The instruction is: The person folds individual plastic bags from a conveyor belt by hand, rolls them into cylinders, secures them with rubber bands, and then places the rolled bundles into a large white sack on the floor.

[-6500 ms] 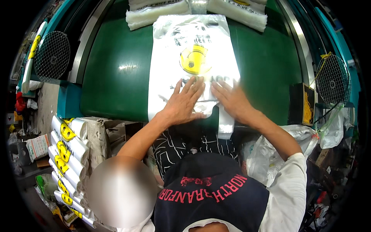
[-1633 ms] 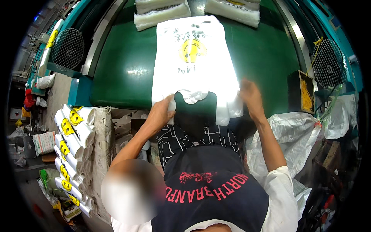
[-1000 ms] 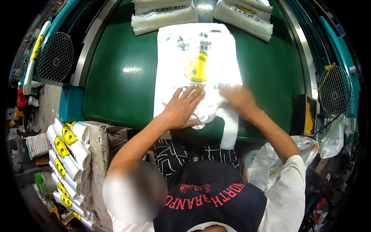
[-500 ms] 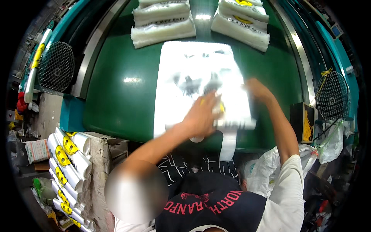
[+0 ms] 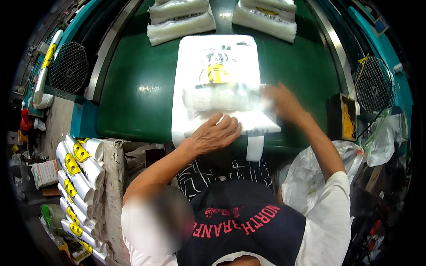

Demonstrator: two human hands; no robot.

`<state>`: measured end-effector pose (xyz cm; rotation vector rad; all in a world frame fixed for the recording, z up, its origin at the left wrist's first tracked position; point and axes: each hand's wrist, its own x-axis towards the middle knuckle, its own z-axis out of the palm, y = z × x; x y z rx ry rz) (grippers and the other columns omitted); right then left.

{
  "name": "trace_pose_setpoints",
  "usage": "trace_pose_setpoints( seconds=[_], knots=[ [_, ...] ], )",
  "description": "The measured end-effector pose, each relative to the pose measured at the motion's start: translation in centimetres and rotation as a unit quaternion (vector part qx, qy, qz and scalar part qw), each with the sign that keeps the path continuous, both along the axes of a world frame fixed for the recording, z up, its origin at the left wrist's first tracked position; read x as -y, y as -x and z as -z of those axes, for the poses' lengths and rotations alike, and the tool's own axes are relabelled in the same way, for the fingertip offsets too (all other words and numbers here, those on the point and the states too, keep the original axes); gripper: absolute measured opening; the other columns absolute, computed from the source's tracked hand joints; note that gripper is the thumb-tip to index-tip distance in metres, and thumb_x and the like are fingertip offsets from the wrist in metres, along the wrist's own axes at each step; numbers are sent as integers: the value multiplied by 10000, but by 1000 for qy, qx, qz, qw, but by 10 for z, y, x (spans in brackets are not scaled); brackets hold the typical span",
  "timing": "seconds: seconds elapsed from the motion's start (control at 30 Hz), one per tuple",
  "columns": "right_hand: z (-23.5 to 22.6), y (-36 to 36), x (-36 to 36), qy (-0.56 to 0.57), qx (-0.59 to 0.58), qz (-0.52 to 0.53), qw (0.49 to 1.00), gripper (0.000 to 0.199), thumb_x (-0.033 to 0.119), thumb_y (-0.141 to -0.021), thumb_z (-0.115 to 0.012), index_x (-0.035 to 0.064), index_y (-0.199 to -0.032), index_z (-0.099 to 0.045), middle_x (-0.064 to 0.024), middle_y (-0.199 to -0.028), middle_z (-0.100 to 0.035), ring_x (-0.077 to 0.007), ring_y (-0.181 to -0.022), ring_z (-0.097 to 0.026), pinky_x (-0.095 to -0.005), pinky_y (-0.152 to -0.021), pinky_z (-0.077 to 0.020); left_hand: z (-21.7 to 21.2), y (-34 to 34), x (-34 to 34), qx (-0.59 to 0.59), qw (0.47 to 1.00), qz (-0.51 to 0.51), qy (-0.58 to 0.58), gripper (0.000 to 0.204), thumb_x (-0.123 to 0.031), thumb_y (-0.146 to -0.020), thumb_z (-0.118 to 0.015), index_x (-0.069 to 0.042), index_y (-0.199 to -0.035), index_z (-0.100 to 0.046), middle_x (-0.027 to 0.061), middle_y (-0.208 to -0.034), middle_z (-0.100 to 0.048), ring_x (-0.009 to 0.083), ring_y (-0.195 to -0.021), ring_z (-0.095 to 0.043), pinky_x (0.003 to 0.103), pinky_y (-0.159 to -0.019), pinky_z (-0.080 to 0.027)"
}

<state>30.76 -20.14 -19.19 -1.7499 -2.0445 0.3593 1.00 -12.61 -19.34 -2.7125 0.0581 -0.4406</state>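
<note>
A white plastic bag stack (image 5: 188, 66) with a yellow smiley print lies on a green conveyor belt (image 5: 137, 88) in front of me. Its near part is lifted and folded over, showing a crumpled, semi-clear band. My left hand (image 5: 217, 133) has its fingers curled on the fold's near edge, closed on the plastic. Beyond the fold's right end, my right hand (image 5: 284, 103) touches the plastic; its fingers are smeared by motion. A narrow white strip (image 5: 254, 148) of the bags hangs over the belt's near edge.
Two rows of folded bag bundles, left (image 5: 182, 31) and right (image 5: 264, 24), lie farther along the belt. Rolled smiley bags (image 5: 80, 195) are piled at my left. A black box with yellow ties (image 5: 348, 119) sits at the right edge, near a caged fan (image 5: 375, 84).
The near part of the stack has been folded up into a crumpled band. My left hand has drawn back toward me; my right has shifted slightly left. The whole view has shifted a little.
</note>
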Motion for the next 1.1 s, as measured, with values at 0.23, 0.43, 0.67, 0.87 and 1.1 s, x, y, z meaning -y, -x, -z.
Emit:
trace_pose_setpoints(
  seconds=[0.23,0.43,0.67,0.87,1.1],
  knots=[
    [-12,79,15,-35,181,-85,979,653,535,-702,-693,72,-1138,-545,-184,-1137,-589,-317,-1081,-553,-517,-924,-402,-9,22,-6,-143,949,-174,222,782,-357,-732,-714,-100,-1382,-364,216,-1271,-477,339,-1155,-472,501,-947,-375],
    [-11,28,-65,140,152,50,977,454,501,-873,-511,68,-856,-644,-157,-733,-645,-349,-754,-628,-458,-646,-479,-20,0,-79,-40,882,-352,310,403,-247,-859,-604,-102,-1228,-531,127,-819,-635,293,-747,-623,399,-589,-481],
    [2,19,-67,88,36,128,987,394,458,-856,-541,77,-843,-640,-158,-777,-650,-350,-783,-630,-460,-686,-477,7,-32,-96,10,902,-194,385,559,-404,-719,-728,-32,-1112,-588,144,-985,-551,321,-929,-534,407,-797,-445],
    [-81,-140,91,-92,171,452,871,180,235,-844,-547,94,-903,-640,-139,-864,-653,-341,-794,-632,-441,-644,-506,13,-43,-99,-104,774,-328,532,531,-414,-759,-720,20,-1047,-621,196,-926,-657,305,-810,-649,382,-708,-504],
    [-33,-184,177,-26,229,519,823,206,267,-781,-657,83,-870,-682,-156,-807,-663,-348,-775,-645,-442,-675,-508,-28,-40,-25,-47,591,-271,758,422,-339,-773,-708,48,-929,-642,107,-741,-654,140,-596,-589,286,-539,-482]
  ],
)
